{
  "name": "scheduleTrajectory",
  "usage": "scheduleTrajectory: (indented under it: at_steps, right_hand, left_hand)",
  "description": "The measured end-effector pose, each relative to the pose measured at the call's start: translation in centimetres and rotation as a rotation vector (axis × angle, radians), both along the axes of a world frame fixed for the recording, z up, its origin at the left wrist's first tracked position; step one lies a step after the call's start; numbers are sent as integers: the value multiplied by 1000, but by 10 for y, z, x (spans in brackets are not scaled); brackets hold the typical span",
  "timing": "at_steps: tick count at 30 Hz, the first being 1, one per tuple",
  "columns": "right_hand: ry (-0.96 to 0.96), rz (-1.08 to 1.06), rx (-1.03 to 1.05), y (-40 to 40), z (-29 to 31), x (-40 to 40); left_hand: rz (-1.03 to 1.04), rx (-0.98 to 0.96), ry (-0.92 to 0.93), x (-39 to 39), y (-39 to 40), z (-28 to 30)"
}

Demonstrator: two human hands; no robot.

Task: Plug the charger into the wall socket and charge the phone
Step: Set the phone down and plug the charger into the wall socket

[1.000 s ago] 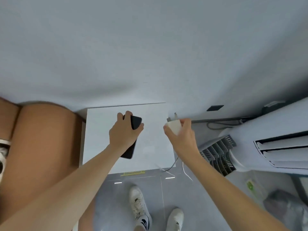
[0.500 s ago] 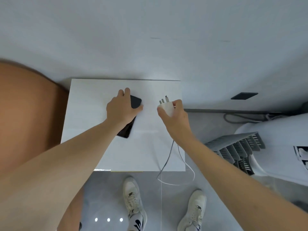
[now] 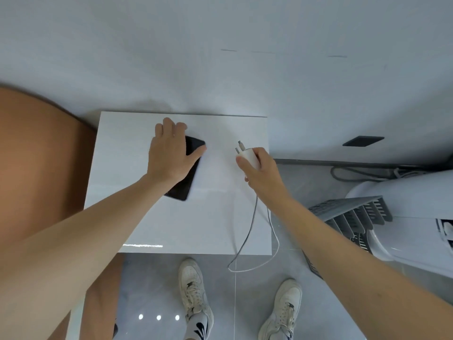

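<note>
A black phone (image 3: 187,177) lies flat on the white table (image 3: 220,217). My left hand (image 3: 169,155) rests on its upper half, fingers spread over it. My right hand (image 3: 261,171) grips a white charger (image 3: 248,154) above the table's right side, its metal prongs pointing up and left. A white cable (image 3: 250,229) hangs from that hand and loops down past the table's front edge. A dark wall socket (image 3: 362,141) sits low on the grey wall, to the right of the table.
A brown rounded piece of furniture (image 3: 41,173) stands left of the table. A white standing appliance with grey louvres (image 3: 382,217) fills the right side, with dark cords (image 3: 362,173) along the wall base. My white shoes (image 3: 193,285) stand on the grey floor.
The view has tilted down, so the table and both hands appear lower and nearer. My left hand has flattened the phone onto the table. The charger stays in my right hand.
</note>
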State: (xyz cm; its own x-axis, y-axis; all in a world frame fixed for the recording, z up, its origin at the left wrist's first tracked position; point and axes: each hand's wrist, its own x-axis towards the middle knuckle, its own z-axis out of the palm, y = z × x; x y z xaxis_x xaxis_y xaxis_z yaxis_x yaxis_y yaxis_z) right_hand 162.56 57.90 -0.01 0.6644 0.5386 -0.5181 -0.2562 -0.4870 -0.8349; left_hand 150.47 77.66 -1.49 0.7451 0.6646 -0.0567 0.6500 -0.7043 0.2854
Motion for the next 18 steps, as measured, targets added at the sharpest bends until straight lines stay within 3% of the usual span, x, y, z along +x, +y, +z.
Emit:
scheduleTrajectory:
  at_steps: [3,6,8,13,18]
  right_hand:
    - [40,-7,35,0,4,2]
    - [44,2,56,0,8,1]
    - [47,20,59,1,10,1]
    - [56,47,68,3,10,-2]
    - [67,39,111,5,8,-5]
  left_hand:
    - [23,-379,-237,12,-12,12]
    - [145,-792,-279,35,-29,17]
    - [209,-943,-297,45,-37,19]
    - [275,-1096,-356,50,-43,18]
    - [296,-1091,-393,47,-43,15]
